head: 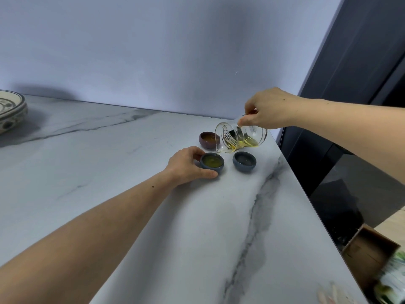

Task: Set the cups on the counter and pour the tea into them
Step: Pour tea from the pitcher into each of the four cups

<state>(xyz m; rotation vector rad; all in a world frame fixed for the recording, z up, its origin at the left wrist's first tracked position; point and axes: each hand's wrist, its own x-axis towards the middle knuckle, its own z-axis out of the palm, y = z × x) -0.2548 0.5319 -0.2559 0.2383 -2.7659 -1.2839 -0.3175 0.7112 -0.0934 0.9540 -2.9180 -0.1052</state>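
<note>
Three small cups stand on the white marble counter (131, 172). My left hand (186, 165) grips the near blue cup (212, 161), which holds yellow-green tea. My right hand (267, 108) holds a glass teapot (241, 137) tilted to the left, its spout right over that cup's far rim. Tea and wet leaves sit inside the pot behind a dotted strainer. A second blue cup (244, 161) stands to the right and looks dark inside. A brown cup (208, 139) behind holds some amber tea.
A patterned ceramic bowl (11, 110) sits at the far left by the wall. The counter's right edge (311, 205) drops off to a dark floor area. A cardboard box (370, 249) and blurred items lie at the lower right.
</note>
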